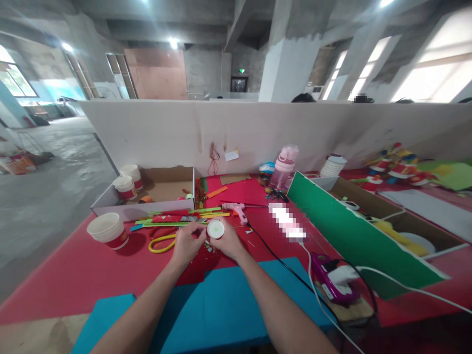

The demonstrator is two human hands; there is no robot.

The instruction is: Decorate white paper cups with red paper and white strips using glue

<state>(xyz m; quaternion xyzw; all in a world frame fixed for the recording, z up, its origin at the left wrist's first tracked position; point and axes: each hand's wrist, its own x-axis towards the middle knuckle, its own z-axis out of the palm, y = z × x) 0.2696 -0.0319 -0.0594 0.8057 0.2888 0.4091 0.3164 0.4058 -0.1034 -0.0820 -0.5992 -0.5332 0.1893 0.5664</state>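
Note:
My right hand (229,240) is wrapped around a small white round cup-like piece (216,229), its circular face turned up toward me with a faint green mark in the middle. Close against its left side, my left hand (190,243) has its fingers pinched together; whatever lies between them is hidden. Just beyond my hands, a pink glue gun (236,210) lies on the red table covering. Scissors with yellow handles (162,243) rest left of my left hand. Small scraps (211,250) are scattered beneath the hands.
Stacked paper cups (110,231) stand at the left, before a cardboard box (167,179). Colored strips (177,221) lie behind my hands. On the right are a green-sided box (354,236), a purple power strip (334,282) with cables and a pink bottle (283,167). A white partition (258,128) closes the back.

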